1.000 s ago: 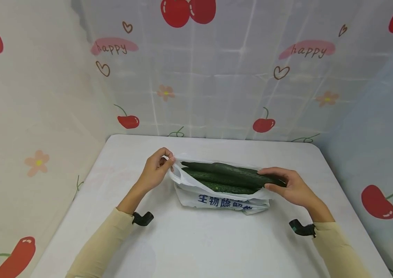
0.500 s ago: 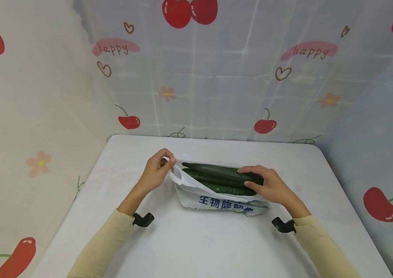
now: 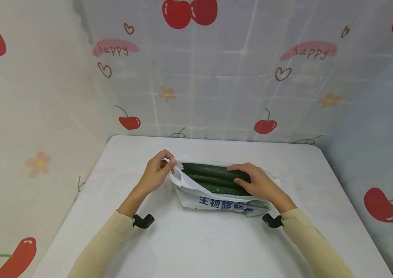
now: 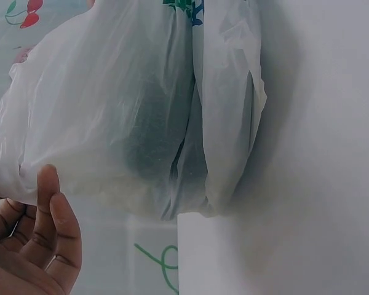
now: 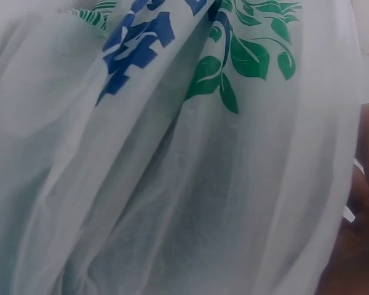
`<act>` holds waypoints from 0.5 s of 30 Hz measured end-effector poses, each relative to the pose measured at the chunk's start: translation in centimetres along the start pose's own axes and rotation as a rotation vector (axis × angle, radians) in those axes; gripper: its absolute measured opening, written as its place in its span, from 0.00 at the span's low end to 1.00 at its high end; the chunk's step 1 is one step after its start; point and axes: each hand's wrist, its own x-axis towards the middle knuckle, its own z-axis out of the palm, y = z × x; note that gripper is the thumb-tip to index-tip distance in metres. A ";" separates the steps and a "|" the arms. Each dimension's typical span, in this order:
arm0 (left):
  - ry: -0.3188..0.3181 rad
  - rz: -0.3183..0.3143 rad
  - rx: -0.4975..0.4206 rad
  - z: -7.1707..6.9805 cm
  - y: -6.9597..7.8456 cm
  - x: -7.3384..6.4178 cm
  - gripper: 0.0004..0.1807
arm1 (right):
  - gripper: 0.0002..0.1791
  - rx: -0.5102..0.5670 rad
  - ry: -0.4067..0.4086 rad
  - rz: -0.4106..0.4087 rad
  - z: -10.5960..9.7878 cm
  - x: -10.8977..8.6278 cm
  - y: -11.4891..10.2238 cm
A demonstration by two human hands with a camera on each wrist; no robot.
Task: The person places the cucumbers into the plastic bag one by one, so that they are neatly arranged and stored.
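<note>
We see a white table [image 3: 196,239] with rounded corners, closed in at the back and on both sides by a pale curtain [image 3: 217,85] printed with red cherries, small flowers, hearts and the word "happy". Near the middle of the table lies a white plastic bag [image 3: 217,200] with blue lettering on its near side, its mouth toward the left hand [image 3: 156,173]. That hand sits just left of the bag and pinches the bag's handle [image 3: 177,175] between thumb and curled fingers, holding the opening up; in the left wrist view the thin plastic hangs just beyond the fingers [image 4: 40,227], with a dark shape showing through it. Several dark green cucumbers [image 3: 213,179] lie lengthwise inside the bag, their ends pointing toward the left hand. The right hand [image 3: 257,183] lies over the right end of the top cucumber, fingers curled over it and thumb below, so it grips that cucumber inside the bag. The right wrist view is filled by white plastic with blue and green print, too close for us to tell more. Both arms wear cream sleeves [image 3: 102,247], and a small black mount [image 3: 143,221] sits at each wrist.
</note>
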 end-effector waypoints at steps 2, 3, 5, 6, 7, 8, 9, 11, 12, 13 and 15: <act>-0.001 0.001 0.001 0.1 -0.1 -0.1 0.06 | 0.26 0.001 -0.003 -0.004 -0.1 -0.1 0.0; -0.003 0.000 0.002 0.1 -0.2 -0.1 0.06 | 0.26 0.001 -0.004 -0.008 -0.1 -0.1 0.0; -0.011 -0.005 0.002 0.3 -0.3 -0.3 0.06 | 0.26 -0.003 0.001 -0.015 -0.1 -0.2 0.0; -0.021 -0.010 0.002 0.3 -0.4 -0.4 0.05 | 0.26 -0.006 0.007 -0.016 -0.1 -0.2 0.0; -0.033 -0.015 0.002 0.4 -0.5 -0.5 0.05 | 0.25 -0.012 0.013 -0.017 0.0 -0.3 0.1; -0.048 -0.021 0.002 0.5 -0.6 -0.6 0.05 | 0.25 -0.014 0.020 -0.014 0.0 -0.4 0.1; -0.063 -0.023 0.004 0.5 -0.7 -0.7 0.05 | 0.25 -0.015 0.027 -0.012 0.0 -0.4 0.2; -0.085 -0.022 0.007 0.6 -0.8 -0.9 0.04 | 0.24 -0.014 0.040 -0.011 0.0 -0.6 0.3; -0.091 -0.022 0.008 0.7 -0.8 -1.0 0.04 | 0.24 -0.013 0.046 -0.014 0.0 -0.6 0.3; -0.093 -0.020 0.007 0.7 -0.9 -1.0 0.04 | 0.24 -0.012 0.050 -0.018 0.0 -0.6 0.4; -0.094 -0.016 0.008 0.8 -1.0 -1.1 0.04 | 0.24 -0.003 0.058 -0.019 -0.1 -0.7 0.4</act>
